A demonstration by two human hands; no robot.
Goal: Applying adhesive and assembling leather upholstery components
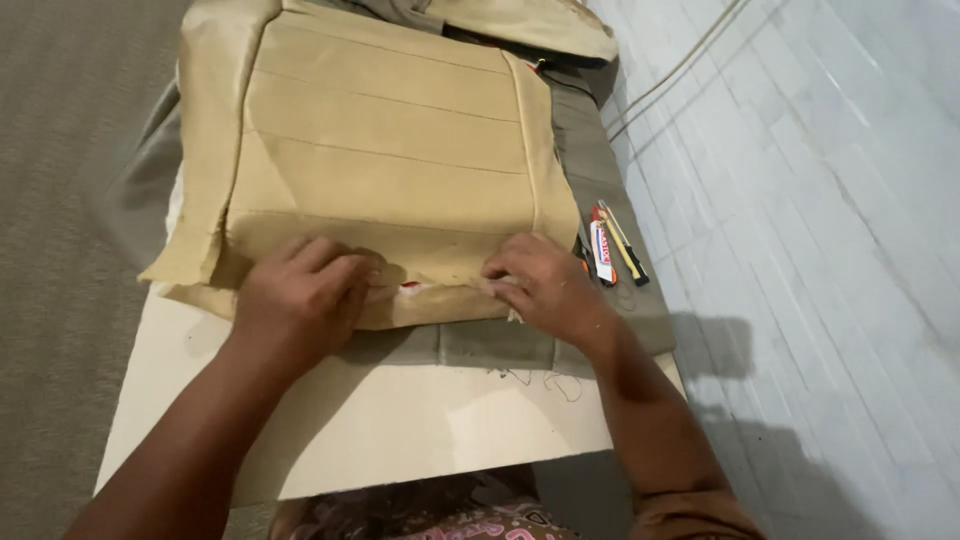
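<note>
A beige stitched seat cover [390,150] lies flat on a cream worktable [400,420], over grey fabric [590,170]. My left hand [305,290] presses down on the cover's near edge, fingers curled over the seam. My right hand [545,285] pinches the same near edge a little to the right. Between the two hands a small red mark [410,286] shows at the seam. What lies under the cover is hidden.
A small glue tube [602,252] and a yellow-and-black tool [625,245] lie on the grey fabric right of the cover. A white tiled wall [820,200] with a cable runs along the right. Grey carpet [60,250] lies to the left.
</note>
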